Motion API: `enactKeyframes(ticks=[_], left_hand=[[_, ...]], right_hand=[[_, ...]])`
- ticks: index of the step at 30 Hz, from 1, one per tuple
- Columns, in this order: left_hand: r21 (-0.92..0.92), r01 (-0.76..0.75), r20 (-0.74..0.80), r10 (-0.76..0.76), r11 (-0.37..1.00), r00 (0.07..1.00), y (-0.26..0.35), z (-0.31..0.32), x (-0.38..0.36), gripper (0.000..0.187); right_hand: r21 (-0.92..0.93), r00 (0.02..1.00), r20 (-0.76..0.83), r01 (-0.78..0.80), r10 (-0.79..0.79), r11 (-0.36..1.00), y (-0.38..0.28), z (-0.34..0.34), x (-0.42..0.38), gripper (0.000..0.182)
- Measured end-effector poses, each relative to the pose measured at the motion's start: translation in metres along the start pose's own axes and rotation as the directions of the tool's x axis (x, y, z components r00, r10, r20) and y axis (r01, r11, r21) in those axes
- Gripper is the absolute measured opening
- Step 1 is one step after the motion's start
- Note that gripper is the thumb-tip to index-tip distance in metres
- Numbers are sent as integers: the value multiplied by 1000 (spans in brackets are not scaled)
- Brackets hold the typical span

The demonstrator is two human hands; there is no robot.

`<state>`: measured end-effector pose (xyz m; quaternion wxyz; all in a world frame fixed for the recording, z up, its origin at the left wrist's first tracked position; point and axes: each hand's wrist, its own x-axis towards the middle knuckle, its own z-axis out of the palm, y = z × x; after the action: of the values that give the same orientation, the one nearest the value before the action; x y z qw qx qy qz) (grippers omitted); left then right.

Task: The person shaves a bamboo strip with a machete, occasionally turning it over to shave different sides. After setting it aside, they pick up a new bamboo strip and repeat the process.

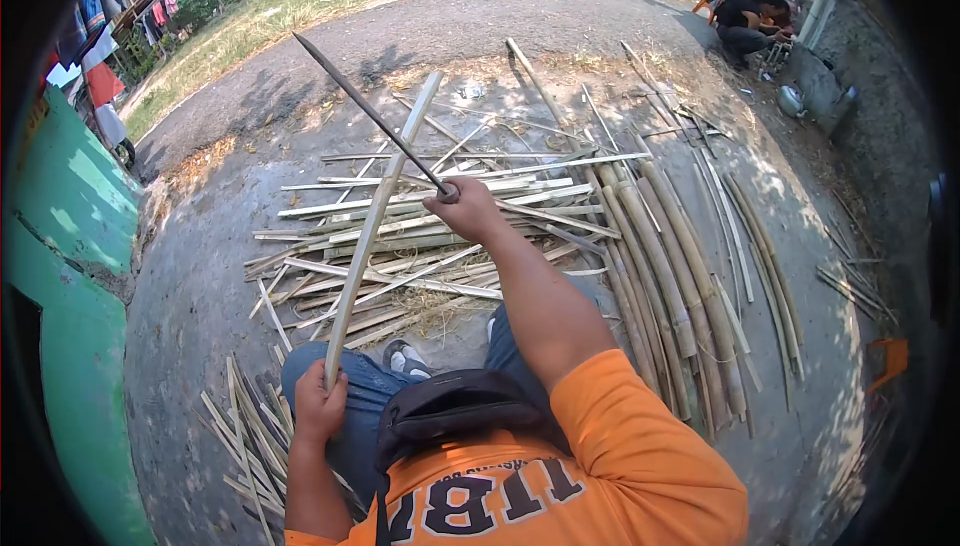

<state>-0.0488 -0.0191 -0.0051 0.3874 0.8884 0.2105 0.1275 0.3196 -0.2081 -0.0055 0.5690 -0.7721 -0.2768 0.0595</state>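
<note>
My left hand [320, 401] is closed round the lower end of a long, pale bamboo strip [362, 256], which slants up and away from my left knee. My right hand [465, 208] grips the handle of a machete [370, 116]; its long dark blade points up to the left. In this view the blade crosses over the upper part of the strip. Beneath both, a pile of split bamboo strips [440, 206] lies crosswise on the ground in front of my feet.
Whole bamboo poles [655, 256] lie lengthwise to my right. Another heap of strips [245, 436] is by my left side, near a green wall [80, 246]. Two people [745, 21] crouch or sit at the far right beside a grey wall [890, 116].
</note>
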Motion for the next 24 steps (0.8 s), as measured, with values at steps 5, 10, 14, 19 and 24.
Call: enactKeyframes(ticks=[5,10,14,19,24], left_hand=[[-39,35,-2,-35,999,999,4,-1,-2,14],[33,-25,23,25,999,999,27,0,-9,14],[69,8,21,-9,998,1000,45,1,-13,16],[192,9,76,-24,981,997,60,-1,-13,23],[247,-22,34,14,969,999,57,7,-13,61]], right_hand=[[380,999,-35,1,13,925,2,34,-7,43],[672,991,129,-116,39,732,-30,35,-29,29],[799,954,293,-277,56,534,-40,32,-43,36],[860,943,331,-320,43,398,-39,29,-44,42],[866,945,320,-319,63,385,-39,30,-46,44]])
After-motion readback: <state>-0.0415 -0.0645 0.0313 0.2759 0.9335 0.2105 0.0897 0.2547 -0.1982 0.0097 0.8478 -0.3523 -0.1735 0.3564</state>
